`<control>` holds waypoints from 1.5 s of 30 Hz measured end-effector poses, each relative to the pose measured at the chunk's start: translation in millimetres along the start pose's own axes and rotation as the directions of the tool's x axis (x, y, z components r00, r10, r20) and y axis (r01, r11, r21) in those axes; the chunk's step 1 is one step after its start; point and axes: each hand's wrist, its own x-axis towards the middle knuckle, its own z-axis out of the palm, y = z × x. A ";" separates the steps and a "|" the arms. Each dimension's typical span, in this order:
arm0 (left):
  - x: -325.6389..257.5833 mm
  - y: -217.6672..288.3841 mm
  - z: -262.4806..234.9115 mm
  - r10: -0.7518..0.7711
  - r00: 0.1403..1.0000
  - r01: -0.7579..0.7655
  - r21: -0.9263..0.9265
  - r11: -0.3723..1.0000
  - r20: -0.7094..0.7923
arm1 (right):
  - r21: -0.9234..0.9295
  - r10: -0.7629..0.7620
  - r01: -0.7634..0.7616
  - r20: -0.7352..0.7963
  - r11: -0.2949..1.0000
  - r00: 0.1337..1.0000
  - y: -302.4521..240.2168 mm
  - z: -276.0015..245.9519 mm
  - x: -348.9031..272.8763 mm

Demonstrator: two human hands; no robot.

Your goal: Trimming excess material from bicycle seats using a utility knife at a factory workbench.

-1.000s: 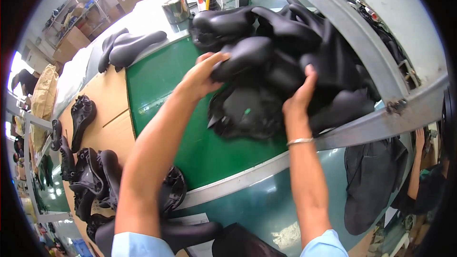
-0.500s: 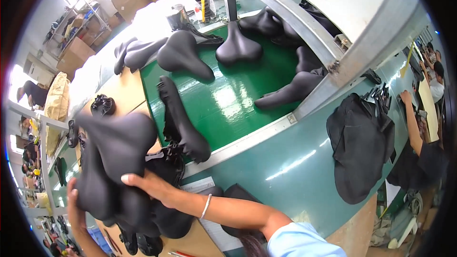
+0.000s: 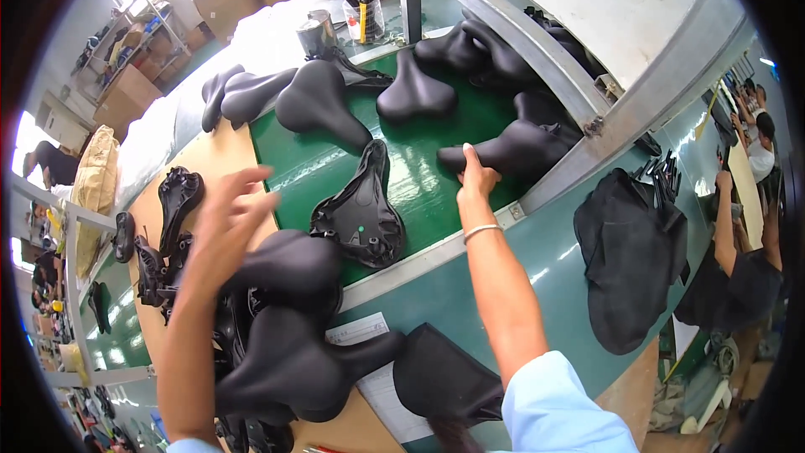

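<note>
My right hand is closed round the narrow nose of a smooth black bicycle saddle at the right of the green belt. Over the left side my left hand hovers with fingers apart, holding nothing and slightly blurred. Below and beside it lie stacked black saddles. An upturned saddle rests between my hands on the belt, its hollow underside and a small green dot showing. Farther back sit another saddle lying top up and a wide one.
A metal frame rises over the belt's right side. Black fabric pieces lie on the table at right, near a co-worker's arm. Saddle bases cover the board at left. A paper sheet lies near me.
My hands have let go of the saddles at left, which now lie stacked. My right hand has moved right onto another saddle. The saddle on its side now lies upturned.
</note>
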 end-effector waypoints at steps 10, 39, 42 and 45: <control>79.2 -49.9 98.4 -0.019 0.947 0.320 -0.945 0.066 0.320 | 0.030 -0.033 -0.072 0.999 0.997 -0.033 -81.5 -46.5 -174.2; 147.4 -155.1 -35.2 -0.409 0.908 0.240 -0.912 0.334 0.089 | 0.051 0.215 -0.603 0.907 0.796 0.361 -73.6 73.1 -203.7; 49.1 -152.5 -131.0 -0.480 0.875 0.280 -0.873 0.399 0.061 | -0.149 0.178 -0.699 0.983 0.700 -0.031 -85.3 41.0 -274.5; -38.5 -160.2 -193.3 -0.577 0.814 0.259 -0.846 0.466 -0.069 | -0.292 0.129 -0.723 0.953 0.626 -0.274 -81.0 22.6 -362.2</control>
